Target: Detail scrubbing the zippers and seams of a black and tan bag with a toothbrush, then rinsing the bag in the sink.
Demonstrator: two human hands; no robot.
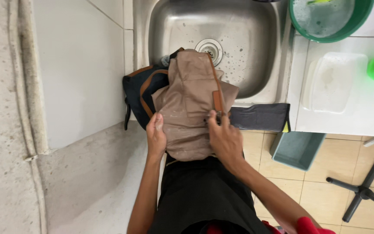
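Both hands, left hand and right hand, each grip closed on tan bag at sink front edge.

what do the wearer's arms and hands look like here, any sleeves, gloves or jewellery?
Both forearms are bare up to the frame edge. The left hand and right hand are bare too: no gloves, and no rings, watch or bracelet show. A bit of red fabric shows by the right upper arm at the bottom edge, possibly a short sleeve; it is cut off, so I can't say for sure.
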